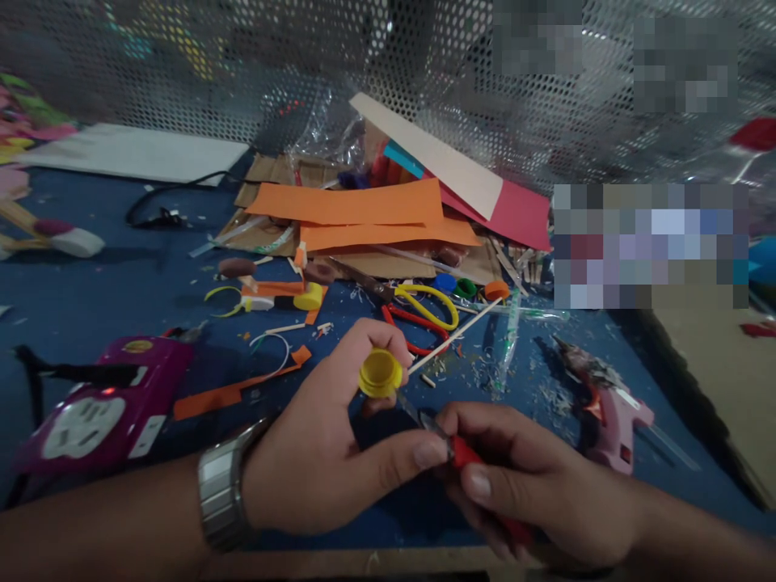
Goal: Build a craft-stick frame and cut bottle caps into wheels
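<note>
A yellow bottle cap (381,373) is pinched between the fingers of my left hand (321,436), its hollow side facing me. My right hand (533,477) is wrapped round the red handle of a tool with a narrow metal blade (415,411), probably a cutter knife. The blade points up and left, with its tip against or very near the cap's edge. My left thumb rests by the base of the blade. Just beyond my hands lie scissors (424,311) with yellow and red handles and a thin wooden stick (457,335).
A pink glue gun (609,412) lies at the right, beside a cardboard sheet (715,388). At the left sits a purple power strip (103,404). Orange paper strips (357,202) and cardboard are piled at the back before a perforated metal screen (242,73). Blue, green and orange caps (497,289) lie near the scissors.
</note>
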`<state>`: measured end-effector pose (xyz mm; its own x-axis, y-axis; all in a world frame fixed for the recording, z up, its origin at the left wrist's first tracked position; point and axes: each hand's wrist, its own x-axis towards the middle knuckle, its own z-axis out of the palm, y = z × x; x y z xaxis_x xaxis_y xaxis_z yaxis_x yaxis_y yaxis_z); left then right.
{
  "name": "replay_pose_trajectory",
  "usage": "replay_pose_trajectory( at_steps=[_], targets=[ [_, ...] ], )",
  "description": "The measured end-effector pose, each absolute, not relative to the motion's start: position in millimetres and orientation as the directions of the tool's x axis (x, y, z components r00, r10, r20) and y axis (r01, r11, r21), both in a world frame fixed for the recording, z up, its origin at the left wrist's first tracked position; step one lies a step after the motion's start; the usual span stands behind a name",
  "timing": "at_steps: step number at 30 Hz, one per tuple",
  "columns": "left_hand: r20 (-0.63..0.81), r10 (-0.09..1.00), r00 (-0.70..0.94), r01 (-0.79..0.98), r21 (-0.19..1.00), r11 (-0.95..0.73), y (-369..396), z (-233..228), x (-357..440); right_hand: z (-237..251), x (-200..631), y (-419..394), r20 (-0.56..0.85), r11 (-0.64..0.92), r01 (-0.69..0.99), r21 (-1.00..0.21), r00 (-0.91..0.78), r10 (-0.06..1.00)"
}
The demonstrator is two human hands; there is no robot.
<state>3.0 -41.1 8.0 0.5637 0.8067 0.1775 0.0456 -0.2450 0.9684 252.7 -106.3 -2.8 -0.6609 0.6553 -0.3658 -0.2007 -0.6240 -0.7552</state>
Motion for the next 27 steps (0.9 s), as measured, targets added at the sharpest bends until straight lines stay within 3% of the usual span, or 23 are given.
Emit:
replay_pose_trajectory(
  at_steps=[3,8,16,27],
  targets=[
    [0.211,0.854,0.475,-0.033,0.974,-0.223,-39.0,3.0,2.2,-0.1,255.4,-104.8,-0.359,-0.565,-0.197,-0.801,-0.598,0.717],
    [0.150,0.877,0.457,0.069,0.977,-0.203,-34.8,3.3,6.4,5.0,258.0,-95.5,-0.346,-0.475,-0.148,-0.868,-0.505,0.791],
    [0.235,0.875,0.424,0.166,0.929,-0.330,-34.7,6.5,9.2,8.3,250.2,-83.9,-0.281,-0.365,-0.133,-0.921,-0.420,0.863],
    [0.207,0.865,0.458,0.362,0.845,-0.394,-41.5,8.5,-3.6,5.5,242.2,-78.9,-0.325,-0.391,-0.113,-0.913,-0.378,0.867]
  ],
)
